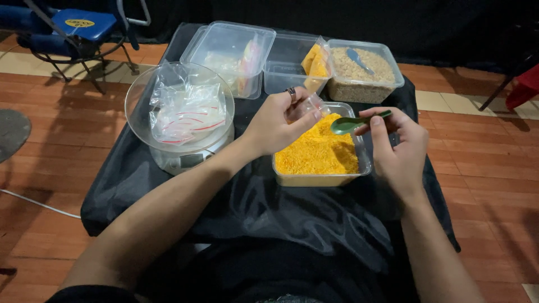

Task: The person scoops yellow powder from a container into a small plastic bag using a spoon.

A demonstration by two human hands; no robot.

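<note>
My left hand (279, 120), with a ring on one finger, pinches a small clear plastic bag (307, 105) above the far left corner of a clear tub of yellow-orange grains (318, 150). In my right hand (397, 147) is a green plastic spoon (355, 123), its bowl pointing left over the tub, close to the bag's mouth. The spoon bowl looks empty.
A white kitchen scale (182, 158) at the left carries a clear bowl (140, 95) of small zip bags. Behind stand an empty clear tub with a filled yellow bag (313, 63), a tub of brown grains (362, 76) with a blue spoon, and a lidded tub (231, 53). A black cloth (292, 213) covers the table; a blue chair (78, 28) stands far left.
</note>
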